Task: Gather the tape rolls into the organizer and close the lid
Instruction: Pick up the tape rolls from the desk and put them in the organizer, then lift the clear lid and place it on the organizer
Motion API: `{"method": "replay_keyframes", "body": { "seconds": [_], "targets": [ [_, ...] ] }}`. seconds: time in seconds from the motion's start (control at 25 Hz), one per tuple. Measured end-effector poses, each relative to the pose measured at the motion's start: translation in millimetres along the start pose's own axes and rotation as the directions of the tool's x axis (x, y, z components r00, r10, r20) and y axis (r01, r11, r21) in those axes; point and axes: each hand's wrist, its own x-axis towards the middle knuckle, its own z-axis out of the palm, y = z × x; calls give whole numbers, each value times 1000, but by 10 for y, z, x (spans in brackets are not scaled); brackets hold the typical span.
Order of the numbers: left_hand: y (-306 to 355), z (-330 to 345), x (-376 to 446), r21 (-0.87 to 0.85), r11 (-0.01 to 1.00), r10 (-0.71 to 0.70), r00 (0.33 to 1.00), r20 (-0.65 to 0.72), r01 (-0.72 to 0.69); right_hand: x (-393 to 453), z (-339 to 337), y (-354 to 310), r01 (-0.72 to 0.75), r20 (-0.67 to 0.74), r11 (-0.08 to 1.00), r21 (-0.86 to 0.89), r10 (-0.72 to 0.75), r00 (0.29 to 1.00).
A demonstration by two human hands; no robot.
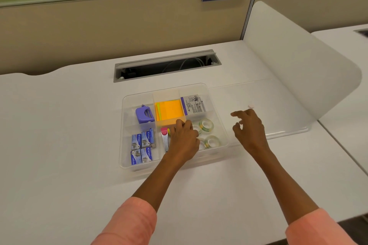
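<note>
Two bare hands of yours reach over the white laminate desk (pixel 69 125), where the clear plastic compartmented organizer (pixel 216 97) sits at centre with its lid off; you cannot tell where the lid is. Your left hand (pixel 184 141) rests inside the organizer at its 5 o'clock area, fingers curled down beside the rolls, but whether they grip anything is hidden. Your right hand (pixel 250 131) hovers just outside the organizer's 3 o'clock wall, fingers spread and released, holding nothing. Orange sticky notes (pixel 170 110) fill the 12 o'clock compartment. Four blue staple boxes (pixel 141 148) lie at 8 o'clock, a purple hole punch (pixel 144 114) at 10 o'clock. Clear tape rolls with green-yellow cores (pixel 207 125) lie in the 4 o'clock compartment.
</note>
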Motion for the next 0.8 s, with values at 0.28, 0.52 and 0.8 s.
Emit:
{"method": "replay_keyframes", "body": {
  "seconds": [0.28,0.52,0.8],
  "targets": [
    [6,-37,-54,-71,997,-4,999,-38,1,-167,150,137,-105,205,973,-204,147,968],
    [-72,-100,-165,-230,973,-17,980,-196,-29,-180,129,124,9,258,974,-225,50,965],
    [-203,-122,-262,-250,967,-3,976,-219,-54,-103,39,168,324,223,785,-529,-240,945]
  ]
}}
